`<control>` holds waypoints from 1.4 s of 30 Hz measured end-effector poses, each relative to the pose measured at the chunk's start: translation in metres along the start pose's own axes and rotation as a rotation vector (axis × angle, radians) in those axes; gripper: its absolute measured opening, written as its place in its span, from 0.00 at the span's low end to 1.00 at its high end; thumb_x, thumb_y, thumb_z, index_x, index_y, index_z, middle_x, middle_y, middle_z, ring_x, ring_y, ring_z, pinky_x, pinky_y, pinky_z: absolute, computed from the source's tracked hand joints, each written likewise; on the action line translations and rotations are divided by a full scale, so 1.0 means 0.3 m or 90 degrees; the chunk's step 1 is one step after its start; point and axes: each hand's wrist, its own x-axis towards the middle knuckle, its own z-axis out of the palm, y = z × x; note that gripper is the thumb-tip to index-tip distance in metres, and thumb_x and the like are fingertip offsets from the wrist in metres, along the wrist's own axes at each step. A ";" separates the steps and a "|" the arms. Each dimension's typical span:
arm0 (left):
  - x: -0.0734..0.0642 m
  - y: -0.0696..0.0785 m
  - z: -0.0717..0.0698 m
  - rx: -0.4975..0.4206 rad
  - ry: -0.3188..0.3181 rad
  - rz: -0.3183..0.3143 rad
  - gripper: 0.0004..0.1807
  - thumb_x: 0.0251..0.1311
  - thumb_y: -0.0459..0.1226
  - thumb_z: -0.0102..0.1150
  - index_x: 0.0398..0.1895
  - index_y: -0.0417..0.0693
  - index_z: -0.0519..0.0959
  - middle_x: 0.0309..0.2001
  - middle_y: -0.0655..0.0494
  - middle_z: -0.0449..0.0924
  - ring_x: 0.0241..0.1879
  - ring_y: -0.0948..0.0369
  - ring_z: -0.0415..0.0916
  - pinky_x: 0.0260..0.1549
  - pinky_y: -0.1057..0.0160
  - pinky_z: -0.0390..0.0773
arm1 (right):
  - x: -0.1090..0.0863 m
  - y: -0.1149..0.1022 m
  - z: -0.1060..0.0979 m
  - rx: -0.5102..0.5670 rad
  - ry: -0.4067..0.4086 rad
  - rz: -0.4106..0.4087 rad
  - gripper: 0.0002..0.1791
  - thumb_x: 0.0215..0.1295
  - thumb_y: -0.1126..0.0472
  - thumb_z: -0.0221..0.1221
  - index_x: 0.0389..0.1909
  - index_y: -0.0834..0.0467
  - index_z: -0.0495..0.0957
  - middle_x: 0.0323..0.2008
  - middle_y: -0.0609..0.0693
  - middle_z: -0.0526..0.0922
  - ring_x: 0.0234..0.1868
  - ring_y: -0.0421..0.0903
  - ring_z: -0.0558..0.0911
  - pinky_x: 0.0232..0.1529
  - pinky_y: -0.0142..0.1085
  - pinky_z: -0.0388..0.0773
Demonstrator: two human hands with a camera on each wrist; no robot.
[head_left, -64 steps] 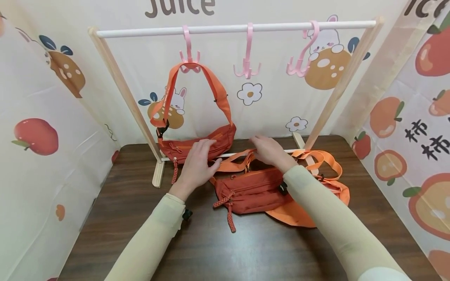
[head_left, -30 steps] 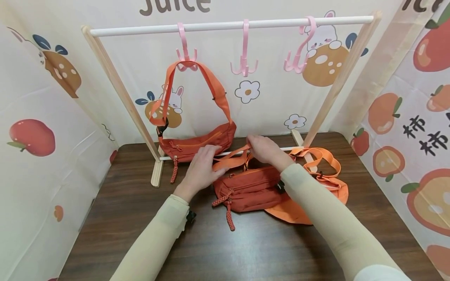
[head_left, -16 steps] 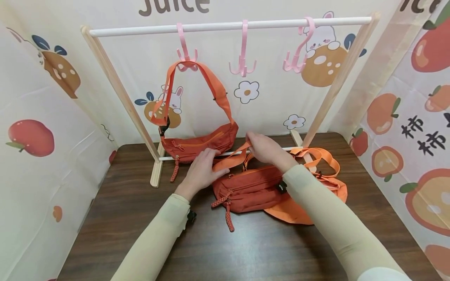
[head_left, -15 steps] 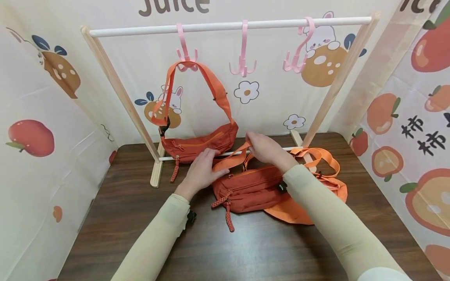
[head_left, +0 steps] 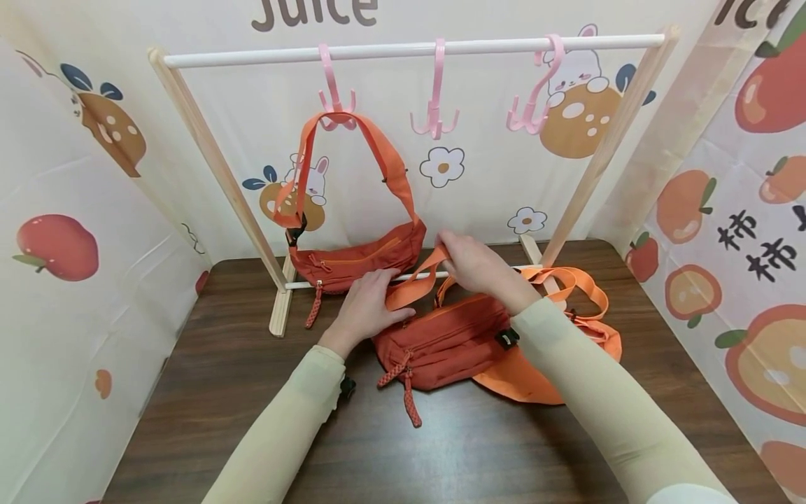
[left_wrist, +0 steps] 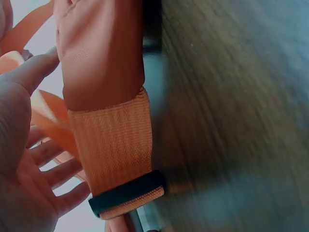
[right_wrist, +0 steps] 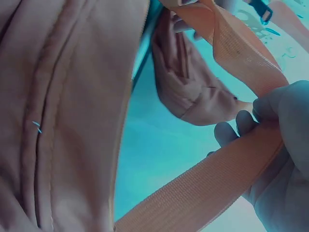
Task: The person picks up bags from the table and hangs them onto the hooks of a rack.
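A rust-red waist bag (head_left: 447, 343) lies on the table with two braided zipper pulls towards the person. My right hand (head_left: 475, 262) pinches its orange strap (right_wrist: 207, 179) between thumb and fingers, holding a loop up behind the bag. At the strap's left end is my left hand (head_left: 365, 304). Its thumb and fingers are spread beside the bag's end and the strap's black slider (left_wrist: 128, 193). Behind it, a similar red bag (head_left: 359, 259) hangs by its strap from the left pink hook (head_left: 330, 84).
A wooden rack with a white rail (head_left: 390, 50) spans the back of the table (head_left: 390, 455). The middle hook (head_left: 435, 91) and right hook (head_left: 538, 87) hold nothing. An orange fabric item (head_left: 525, 381) with looped straps lies partly under the bag and right sleeve.
My right hand has taken hold of the strap and raised it into a loop. The lying bag has shifted slightly left and towards the person. My left hand has moved slightly right.
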 end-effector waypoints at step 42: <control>0.015 0.013 -0.082 -0.192 0.055 -0.047 0.12 0.64 0.28 0.70 0.45 0.48 0.78 0.36 0.51 0.78 0.31 0.54 0.73 0.31 0.56 0.75 | -0.076 -0.087 -0.188 0.177 0.125 -0.065 0.12 0.72 0.72 0.50 0.52 0.58 0.71 0.37 0.53 0.74 0.33 0.51 0.73 0.37 0.45 0.69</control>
